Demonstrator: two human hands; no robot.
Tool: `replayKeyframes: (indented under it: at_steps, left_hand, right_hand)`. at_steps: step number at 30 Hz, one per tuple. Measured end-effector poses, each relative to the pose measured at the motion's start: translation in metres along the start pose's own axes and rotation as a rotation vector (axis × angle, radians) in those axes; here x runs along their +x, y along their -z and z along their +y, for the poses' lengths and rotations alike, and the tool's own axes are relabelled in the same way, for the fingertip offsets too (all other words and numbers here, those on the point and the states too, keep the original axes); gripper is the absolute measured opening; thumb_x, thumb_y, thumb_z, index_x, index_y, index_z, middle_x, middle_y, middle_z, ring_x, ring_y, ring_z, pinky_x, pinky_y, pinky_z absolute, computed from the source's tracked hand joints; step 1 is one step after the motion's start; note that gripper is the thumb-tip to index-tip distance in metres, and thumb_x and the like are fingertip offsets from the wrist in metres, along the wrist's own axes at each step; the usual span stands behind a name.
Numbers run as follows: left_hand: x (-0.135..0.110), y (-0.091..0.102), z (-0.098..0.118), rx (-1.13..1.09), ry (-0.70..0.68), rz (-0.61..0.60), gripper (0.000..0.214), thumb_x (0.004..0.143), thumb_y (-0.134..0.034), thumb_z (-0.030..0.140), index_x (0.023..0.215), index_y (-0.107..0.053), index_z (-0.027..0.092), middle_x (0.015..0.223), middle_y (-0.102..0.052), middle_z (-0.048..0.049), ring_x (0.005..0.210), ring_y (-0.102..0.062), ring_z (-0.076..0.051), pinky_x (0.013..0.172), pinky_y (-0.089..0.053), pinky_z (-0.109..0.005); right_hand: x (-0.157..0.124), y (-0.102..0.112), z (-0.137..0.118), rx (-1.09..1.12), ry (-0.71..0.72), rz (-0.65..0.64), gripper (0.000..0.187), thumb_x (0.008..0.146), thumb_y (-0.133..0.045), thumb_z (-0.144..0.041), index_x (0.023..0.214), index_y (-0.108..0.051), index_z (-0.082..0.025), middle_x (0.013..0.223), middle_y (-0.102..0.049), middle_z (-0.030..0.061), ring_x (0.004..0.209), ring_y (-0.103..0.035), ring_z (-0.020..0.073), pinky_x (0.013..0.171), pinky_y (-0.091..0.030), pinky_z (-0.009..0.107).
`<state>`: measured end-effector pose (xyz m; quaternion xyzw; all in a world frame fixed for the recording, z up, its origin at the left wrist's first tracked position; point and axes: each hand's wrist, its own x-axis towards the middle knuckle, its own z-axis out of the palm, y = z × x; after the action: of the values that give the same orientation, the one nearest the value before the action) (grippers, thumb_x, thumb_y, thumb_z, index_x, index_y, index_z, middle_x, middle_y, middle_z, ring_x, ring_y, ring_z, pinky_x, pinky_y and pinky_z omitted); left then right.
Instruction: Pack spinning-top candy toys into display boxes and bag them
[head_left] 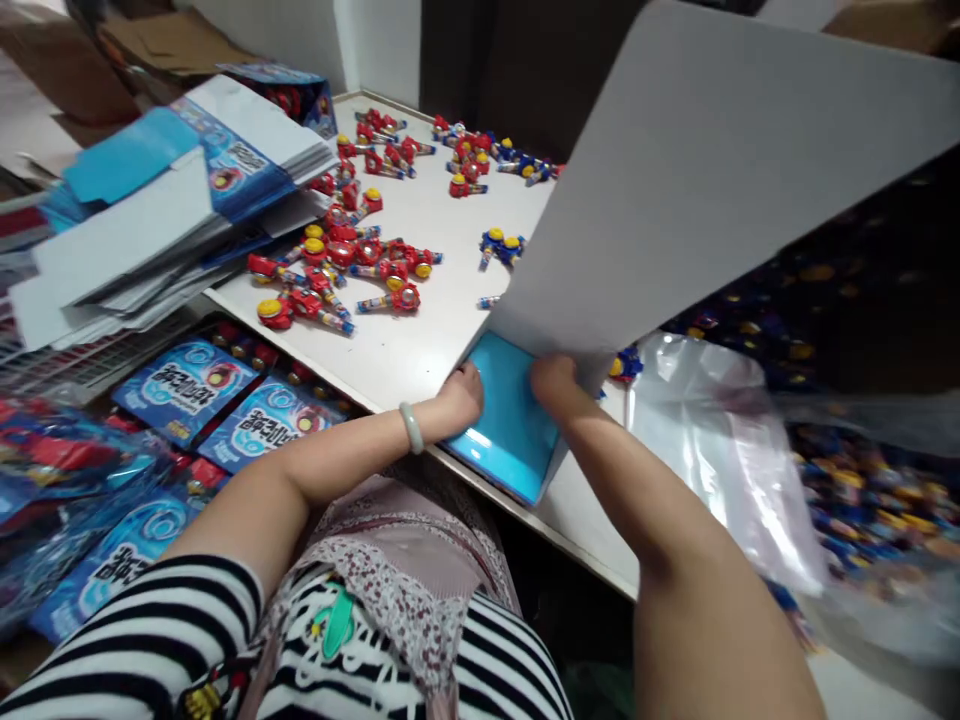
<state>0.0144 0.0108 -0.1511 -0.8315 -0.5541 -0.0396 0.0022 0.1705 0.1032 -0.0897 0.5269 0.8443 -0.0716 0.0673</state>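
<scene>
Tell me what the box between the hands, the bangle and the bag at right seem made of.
Box: likely thin card; flat matte white flap, blue face glossy with reflections. Bangle: perhaps stone or glass; smooth, pale green. Bag: apparently thin plastic film; shiny, creased.

Soft light brightens the middle of the frame, leaving the smooth white tabletop (450, 225) pale and even. The flat black panel (525, 70) at upper centre is deeply dark, and the tall grey-white cardboard flap (697, 170) at upper right looks dull and shaded. Small white highlights dot the lower end of the glossy bright-blue rectangular base (510, 410) right of centre, while stronger glare streaks the crumpled clear plastic bag (712, 440) at right. Wide-angle stretching enlarges the bare right forearm (675, 520) at lower right. Brown cardboard sheets (172, 40) at upper left and small blue-and-yellow plastic toys (877, 490) at far right smear into blur
</scene>
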Motion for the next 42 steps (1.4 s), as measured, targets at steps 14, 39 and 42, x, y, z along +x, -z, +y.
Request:
replayKeyframes:
  at_steps: [14,39,42]
  left_hand:
    - [0.0,0.038,-0.179,-0.441,0.597,0.337,0.043,0.089,-0.059,0.017,0.132,-0.054,0.009,0.141,-0.052,-0.0228,0.139,-0.041,-0.033,0.117,-0.031,-0.051]
    - [0.057,-0.004,-0.316,-0.687,0.49,0.395,0.032,0.081,-0.079,0.027,0.095,-0.056,0.01,0.115,-0.061,-0.0107,0.139,-0.034,-0.039,0.118,-0.004,-0.074]
    - [0.053,-0.007,-0.309,-0.616,0.48,0.325,0.034,0.078,-0.079,0.027,0.099,-0.056,0.013,0.118,-0.057,-0.0092,0.139,-0.033,-0.038,0.122,-0.01,-0.068]
  right_hand:
    - [-0.015,-0.042,-0.007,-0.095,0.303,0.122,0.049,0.098,-0.038,-0.024,0.142,-0.056,-0.01,0.149,-0.05,0.0186,0.136,-0.05,0.0383,0.106,-0.049,0.055]
    - [-0.009,0.014,-0.001,0.709,0.068,0.836,0.047,0.085,-0.067,-0.038,0.129,-0.057,-0.027,0.134,-0.056,0.0099,0.13,-0.051,0.028,0.115,-0.041,0.05]
    - [0.002,0.003,-0.011,0.699,0.131,0.717,0.044,0.088,-0.064,-0.04,0.13,-0.056,-0.029,0.136,-0.054,0.0097,0.132,-0.05,0.0256,0.116,-0.041,0.046]
